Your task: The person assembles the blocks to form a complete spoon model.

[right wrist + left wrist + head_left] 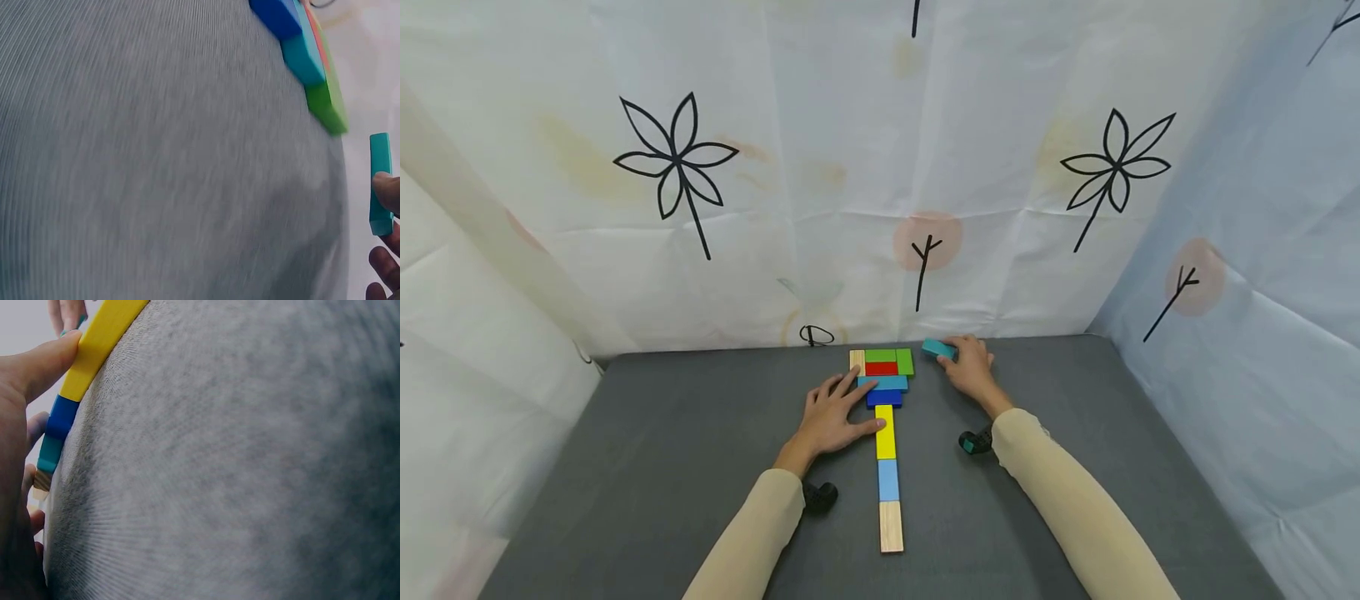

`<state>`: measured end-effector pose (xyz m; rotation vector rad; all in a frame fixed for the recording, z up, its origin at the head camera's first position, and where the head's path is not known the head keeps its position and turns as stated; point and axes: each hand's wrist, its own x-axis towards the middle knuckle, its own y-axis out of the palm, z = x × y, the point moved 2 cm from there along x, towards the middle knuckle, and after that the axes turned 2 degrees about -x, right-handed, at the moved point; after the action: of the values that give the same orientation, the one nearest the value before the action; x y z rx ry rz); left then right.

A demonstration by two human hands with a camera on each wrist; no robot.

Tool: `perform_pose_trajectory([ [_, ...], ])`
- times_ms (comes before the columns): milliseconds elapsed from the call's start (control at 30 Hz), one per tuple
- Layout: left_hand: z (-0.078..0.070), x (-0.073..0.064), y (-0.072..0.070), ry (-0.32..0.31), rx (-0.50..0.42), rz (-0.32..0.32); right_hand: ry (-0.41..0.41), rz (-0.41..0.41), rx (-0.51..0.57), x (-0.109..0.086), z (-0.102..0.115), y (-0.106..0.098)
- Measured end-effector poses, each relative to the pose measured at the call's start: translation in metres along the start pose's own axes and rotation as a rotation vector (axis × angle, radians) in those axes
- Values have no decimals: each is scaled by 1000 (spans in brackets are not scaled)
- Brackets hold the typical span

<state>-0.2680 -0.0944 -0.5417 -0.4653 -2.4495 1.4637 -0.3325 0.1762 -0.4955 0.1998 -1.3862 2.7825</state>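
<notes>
Between thumb and fingers, my right hand pinches a teal block, held up beyond the right end of a flat block layout. My left hand lies with fingers spread along the layout's left side. Its thumb touches a yellow block; its fingertips rest at a lighter blue block and a wooden block. Green blocks and a red block form the top. A dark blue block lies above the yellow one, with a pale blue block and another wooden block below.
Grey cloth covers the table. A white curtain printed with plants stands right behind its far edge, and more curtain closes in the right side. Both wrists carry a small black device.
</notes>
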Motion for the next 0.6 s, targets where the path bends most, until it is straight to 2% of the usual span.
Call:
perform_pose_trajectory([
  [133, -1, 1, -1, 4, 1, -17, -39, 28, 17, 3, 14, 8],
  [600, -1, 1, -3, -4, 15, -1, -135, 125, -11, 15, 50, 33],
])
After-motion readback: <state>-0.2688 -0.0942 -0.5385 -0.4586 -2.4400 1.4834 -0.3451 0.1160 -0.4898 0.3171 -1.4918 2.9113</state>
